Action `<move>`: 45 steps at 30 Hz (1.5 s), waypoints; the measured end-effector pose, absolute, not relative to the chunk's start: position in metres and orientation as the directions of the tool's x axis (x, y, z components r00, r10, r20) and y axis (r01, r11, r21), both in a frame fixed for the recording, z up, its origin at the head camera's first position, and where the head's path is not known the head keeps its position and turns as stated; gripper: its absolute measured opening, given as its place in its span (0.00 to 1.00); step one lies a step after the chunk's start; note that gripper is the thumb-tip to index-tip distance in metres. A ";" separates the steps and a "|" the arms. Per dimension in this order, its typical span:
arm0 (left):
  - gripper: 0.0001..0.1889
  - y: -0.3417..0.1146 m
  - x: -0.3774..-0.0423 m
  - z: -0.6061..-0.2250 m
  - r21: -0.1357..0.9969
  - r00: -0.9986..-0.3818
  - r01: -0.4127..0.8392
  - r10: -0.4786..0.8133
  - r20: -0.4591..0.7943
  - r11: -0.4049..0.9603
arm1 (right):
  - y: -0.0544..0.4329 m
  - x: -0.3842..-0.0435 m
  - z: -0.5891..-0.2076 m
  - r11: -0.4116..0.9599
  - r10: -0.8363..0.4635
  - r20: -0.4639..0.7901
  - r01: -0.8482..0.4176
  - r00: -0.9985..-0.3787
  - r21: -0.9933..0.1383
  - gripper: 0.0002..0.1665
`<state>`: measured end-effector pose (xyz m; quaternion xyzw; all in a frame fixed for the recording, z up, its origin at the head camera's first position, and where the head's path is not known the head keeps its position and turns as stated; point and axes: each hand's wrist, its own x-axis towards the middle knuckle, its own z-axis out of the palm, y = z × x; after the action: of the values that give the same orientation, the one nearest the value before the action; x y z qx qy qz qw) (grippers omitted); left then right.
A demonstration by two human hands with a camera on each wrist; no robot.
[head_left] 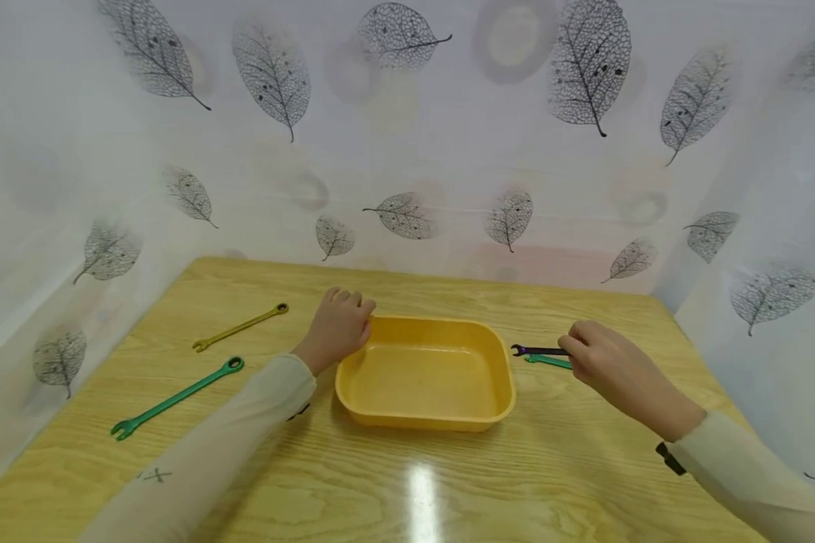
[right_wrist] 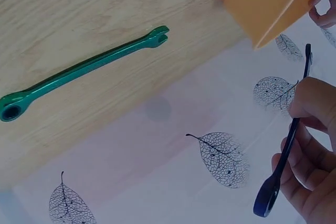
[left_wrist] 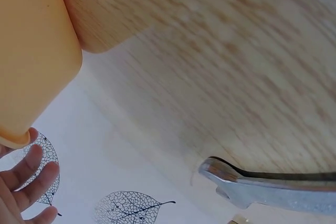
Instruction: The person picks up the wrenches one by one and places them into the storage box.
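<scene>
My left hand (head_left: 339,326) grips the far left corner of a yellow plastic tub (head_left: 424,381), its fingers at the rim (left_wrist: 14,139). Between the thumb and fingers of my right hand (head_left: 611,369) is a dark purple combination wrench (head_left: 539,351), held above the table to the right of the tub. Its ring end (right_wrist: 268,198) points down in the right wrist view, and the hand covers part of its shank. Below it a green combination wrench (right_wrist: 86,72) lies on the table, partly hidden by the right hand in the head view.
Left of the tub, a gold wrench (head_left: 241,327) and a larger green wrench (head_left: 176,398) lie on the wooden table (head_left: 353,483). A leaf-printed white curtain (head_left: 407,128) stands behind and on both sides. A grey metallic piece (left_wrist: 273,190) crosses the left wrist view's lower right.
</scene>
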<state>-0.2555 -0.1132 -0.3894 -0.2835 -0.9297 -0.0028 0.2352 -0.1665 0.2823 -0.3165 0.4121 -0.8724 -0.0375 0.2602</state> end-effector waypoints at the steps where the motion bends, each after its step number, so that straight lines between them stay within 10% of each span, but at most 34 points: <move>1: 0.09 -0.113 -0.255 -0.389 -0.131 -0.724 0.529 0.526 0.446 0.839 | 0.279 -0.168 -0.314 0.659 -0.739 0.418 -0.697 -0.528 0.284 0.15; 15: 0.09 -0.111 -0.257 -0.387 -0.164 -0.698 0.523 0.530 0.481 0.837 | 0.229 -0.198 -0.299 0.632 -0.767 0.346 -0.730 -0.540 0.262 0.12; 27: 0.08 -0.112 -0.258 -0.388 -0.191 -0.691 0.502 0.524 0.498 0.843 | 0.178 -0.226 -0.301 0.652 -0.752 0.140 -0.758 -0.644 0.010 0.11; 45: 0.08 -0.111 -0.253 -0.391 -0.175 -0.712 0.496 0.514 0.478 0.850 | 0.131 -0.241 -0.319 0.592 -0.804 0.042 -0.805 -0.594 -0.051 0.07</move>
<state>-0.2525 -0.1107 -0.3914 -0.2731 -0.9251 0.0169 0.2632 -0.2408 0.1313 -0.3191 0.4507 -0.8921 0.0322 0.0072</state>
